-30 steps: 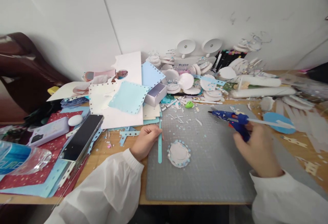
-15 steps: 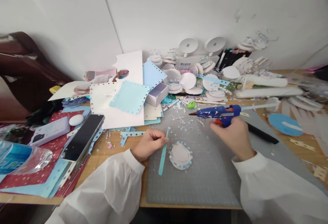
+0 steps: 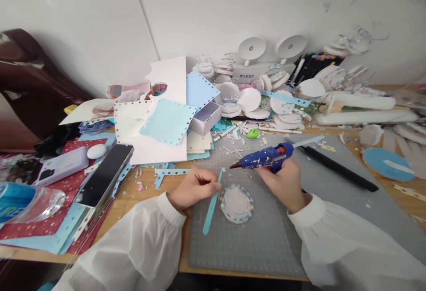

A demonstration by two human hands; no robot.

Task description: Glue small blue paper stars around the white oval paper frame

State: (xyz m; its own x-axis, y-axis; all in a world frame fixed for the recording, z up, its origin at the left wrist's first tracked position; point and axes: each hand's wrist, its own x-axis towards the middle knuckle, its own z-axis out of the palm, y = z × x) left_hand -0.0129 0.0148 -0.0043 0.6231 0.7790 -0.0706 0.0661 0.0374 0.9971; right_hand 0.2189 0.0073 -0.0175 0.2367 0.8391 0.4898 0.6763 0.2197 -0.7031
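On the mat (image 3: 246,253), near its left edge, lies a star-trimmed white disc (image 3: 237,203); beside it the left hand (image 3: 195,187) pinches a teal stick (image 3: 211,214). The right hand (image 3: 282,182) grips a blue glue gun (image 3: 261,158), nozzle near the stick's tip. Paper scraps (image 3: 229,151) and a green piece (image 3: 253,133) clutter the mat's far edge; white discs (image 3: 249,100) crowd the desk's (image 3: 135,200) back edge.

Single head-worn view, facing forward and down.
Looks from above the desk's (image 3: 129,200) near edge; left hand (image 3: 195,187) and right hand (image 3: 284,183) close, wall (image 3: 199,11) farther back.
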